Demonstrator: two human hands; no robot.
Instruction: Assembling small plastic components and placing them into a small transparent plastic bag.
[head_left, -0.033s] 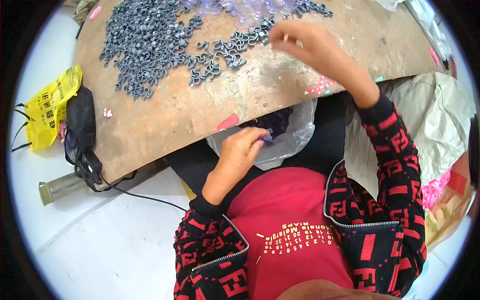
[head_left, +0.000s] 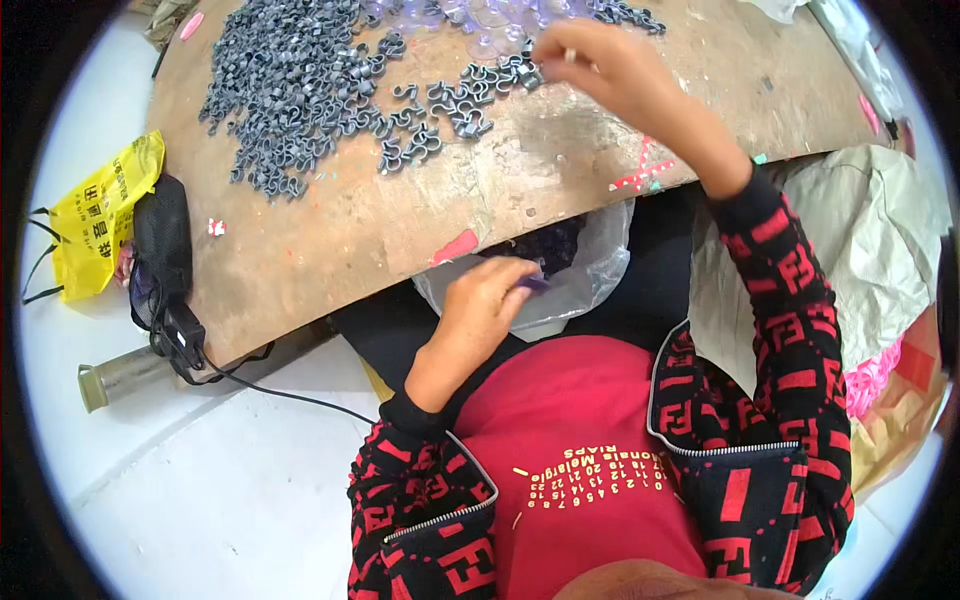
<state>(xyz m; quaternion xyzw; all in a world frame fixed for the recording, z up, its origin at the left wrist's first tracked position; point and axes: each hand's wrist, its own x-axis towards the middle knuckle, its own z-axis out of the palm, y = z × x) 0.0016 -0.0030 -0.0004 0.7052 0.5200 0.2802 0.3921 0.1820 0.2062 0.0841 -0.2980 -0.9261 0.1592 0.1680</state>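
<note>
One small dark purple piece [head_left: 537, 283], apparently plastic, is pinched in the grip of the left hand [head_left: 478, 305], thumb and fingers closed about it. It juts rightward from the fingertips, its visible long axis running roughly sideways; the rest is hidden by the fingers. Just beyond and below it, a translucent plastic bag [head_left: 606, 268] gapes under the table edge, with dark purple contents [head_left: 555, 245] inside, so the left hand is by far the nearer one to them.

The right hand [head_left: 598, 62] hangs over the far part of the brown wooden surface [head_left: 340, 235], fingers curled inward and narrow; blur hides whether they hold anything. Immediately left of its fingertips ends a loose string of dark grey curved plastic clips [head_left: 463, 112], lying at mixed angles, with no shared long axis. From the left hand these clips lie away across the surface, so the right hand is clearly the nearer.

Farther left spreads a dense heap of similar grey clips [head_left: 285, 90]; beyond the string sit translucent pale purple round pieces [head_left: 490, 30].
</note>
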